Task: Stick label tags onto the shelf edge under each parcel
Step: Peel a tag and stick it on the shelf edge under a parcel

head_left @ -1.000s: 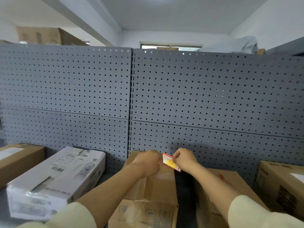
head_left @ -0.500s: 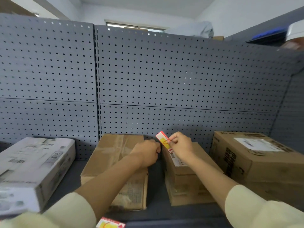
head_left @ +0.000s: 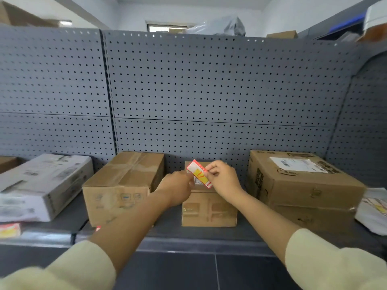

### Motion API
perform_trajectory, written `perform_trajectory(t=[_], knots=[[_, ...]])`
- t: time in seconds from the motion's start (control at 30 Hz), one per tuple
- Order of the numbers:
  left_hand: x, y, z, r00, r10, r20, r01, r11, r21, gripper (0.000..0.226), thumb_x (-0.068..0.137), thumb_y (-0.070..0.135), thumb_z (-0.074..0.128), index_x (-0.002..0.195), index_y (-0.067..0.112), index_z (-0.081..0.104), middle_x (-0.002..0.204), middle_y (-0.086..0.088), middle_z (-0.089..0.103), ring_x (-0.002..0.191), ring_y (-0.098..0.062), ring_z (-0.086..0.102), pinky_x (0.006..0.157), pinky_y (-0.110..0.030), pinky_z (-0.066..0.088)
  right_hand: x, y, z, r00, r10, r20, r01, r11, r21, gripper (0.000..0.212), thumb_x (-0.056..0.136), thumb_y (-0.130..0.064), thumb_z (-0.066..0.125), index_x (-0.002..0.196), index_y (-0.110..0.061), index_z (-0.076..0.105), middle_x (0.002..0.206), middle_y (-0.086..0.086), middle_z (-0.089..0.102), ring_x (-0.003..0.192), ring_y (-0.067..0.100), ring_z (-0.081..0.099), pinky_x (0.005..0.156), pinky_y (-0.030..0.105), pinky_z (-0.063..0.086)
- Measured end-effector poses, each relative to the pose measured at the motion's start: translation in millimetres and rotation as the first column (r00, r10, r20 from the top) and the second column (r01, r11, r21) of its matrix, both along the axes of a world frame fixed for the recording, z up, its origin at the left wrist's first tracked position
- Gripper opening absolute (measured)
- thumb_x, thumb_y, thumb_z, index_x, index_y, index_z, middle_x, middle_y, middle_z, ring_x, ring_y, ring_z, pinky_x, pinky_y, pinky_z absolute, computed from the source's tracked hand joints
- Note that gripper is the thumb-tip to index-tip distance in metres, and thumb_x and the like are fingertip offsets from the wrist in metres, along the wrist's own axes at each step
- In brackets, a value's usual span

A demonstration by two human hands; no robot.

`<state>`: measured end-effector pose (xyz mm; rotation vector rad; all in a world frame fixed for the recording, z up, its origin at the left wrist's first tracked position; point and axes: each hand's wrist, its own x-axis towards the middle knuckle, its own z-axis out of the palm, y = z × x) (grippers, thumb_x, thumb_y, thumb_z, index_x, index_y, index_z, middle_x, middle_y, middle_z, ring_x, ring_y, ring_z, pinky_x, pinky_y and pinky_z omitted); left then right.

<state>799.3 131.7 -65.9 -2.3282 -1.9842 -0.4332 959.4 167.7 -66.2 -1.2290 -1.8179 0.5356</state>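
**Label tag now lifted over the small parcel**

Since half a second ago your view has pulled back, showing the shelf edge (head_left: pixel 199 243). Your right hand (head_left: pixel 223 180) pinches the label tag (head_left: pixel 199 174) above the small parcel (head_left: pixel 209 208); your left hand (head_left: pixel 177 188), curled, touches the tag's lower corner.

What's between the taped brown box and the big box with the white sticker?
In the head view, a small box stands between the taped box and the big box, with both hands holding a label over it.
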Motion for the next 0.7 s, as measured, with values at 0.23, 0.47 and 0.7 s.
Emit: perform_trajectory(t=[0.23,0.47,0.7], knots=[[16.8,-23.2,-20.9,0.997,0.008,0.077,-0.015,0.996,0.091,0.034,0.088,0.005,0.048,0.119,0.013,0.060,0.121,-0.006,0.051,0.115,-0.025,0.049,0.087,-0.037,0.050,23.7,-23.3,-19.1,0.999,0.053,-0.005,-0.053,0.996,-0.068,0.007,0.087,-0.010,0.066,0.093,-0.011,0.063,0.087,0.002,0.068,0.081,0.016,0.063,0.071,0.027,0.053],[21.2,-36.1,-60.1,1.000,-0.013,-0.012,0.012,0.995,-0.097,0.027,0.091,0.011,0.046,0.113,0.019,0.059,0.127,-0.003,0.057,0.109,-0.027,0.057,0.089,-0.040,0.050,33.7,-39.5,-58.8,0.995,0.074,0.062,-0.060,0.979,-0.194,0.009,0.085,-0.009,0.067,0.083,-0.016,0.062,0.082,0.003,0.069,0.067,0.009,0.064,0.059,0.024,0.053],[22.4,-44.3,-106.7,0.997,-0.036,-0.068,0.019,0.971,-0.238,0.033,0.092,0.013,0.046,0.122,0.022,0.057,0.130,-0.008,0.054,0.112,-0.030,0.057,0.090,-0.039,0.048,34.8,-48.6,-105.8,0.979,0.061,0.196,-0.006,0.964,-0.267,0.016,0.081,-0.017,0.071,0.074,-0.024,0.059,0.076,0.000,0.069,0.071,0.015,0.066,0.069,0.040,0.058]])
